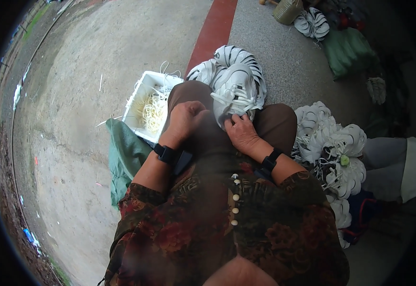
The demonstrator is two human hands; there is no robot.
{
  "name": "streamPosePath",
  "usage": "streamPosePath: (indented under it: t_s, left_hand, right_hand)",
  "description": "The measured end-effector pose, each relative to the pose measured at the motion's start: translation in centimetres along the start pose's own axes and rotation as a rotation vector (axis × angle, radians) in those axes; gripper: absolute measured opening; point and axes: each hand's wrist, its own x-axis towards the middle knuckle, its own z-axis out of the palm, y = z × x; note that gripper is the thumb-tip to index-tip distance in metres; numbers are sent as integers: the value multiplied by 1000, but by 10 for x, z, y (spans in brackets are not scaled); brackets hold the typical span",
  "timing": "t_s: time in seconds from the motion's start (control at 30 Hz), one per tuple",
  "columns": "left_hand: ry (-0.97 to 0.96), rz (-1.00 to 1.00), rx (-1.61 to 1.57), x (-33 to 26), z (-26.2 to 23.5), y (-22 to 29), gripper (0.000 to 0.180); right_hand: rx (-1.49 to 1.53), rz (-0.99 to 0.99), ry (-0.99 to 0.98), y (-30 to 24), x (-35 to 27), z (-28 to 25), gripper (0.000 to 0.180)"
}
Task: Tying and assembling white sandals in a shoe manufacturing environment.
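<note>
Concrete yard, a seated person's lap as workbench.
White shoe upper (234,93) rests on the lap for support: right hand (242,133) pinches its near edge, left hand (185,120), fisted, just left; lace tub (143,83) farther left, handy.

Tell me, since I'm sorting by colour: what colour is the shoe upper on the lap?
White, with white laces; the shoe upper shows clearly in the head view, the right hand touching it.

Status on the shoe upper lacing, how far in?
Done: seemingly the stack of white uppers by the right leg, though their state is unclear. In hand: one white upper on the lap, right hand pinching its edge, left hand closed beside it. Left: loose laces in the white box and more uppers further off.
</note>
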Motion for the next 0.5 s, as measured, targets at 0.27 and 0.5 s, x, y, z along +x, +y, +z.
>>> streamPosePath:
  t_s: [0.27, 0.5]
  left_hand:
    - [-18, -168, -230, -3, -19, -14, 16]
    - [-117, -116, -329, 35, 23, -5, 18]
  right_hand:
    - [1196, 655, 269, 66, -29, -72, 35]
    - [779, 428, 35, 53, -30, -56, 38]
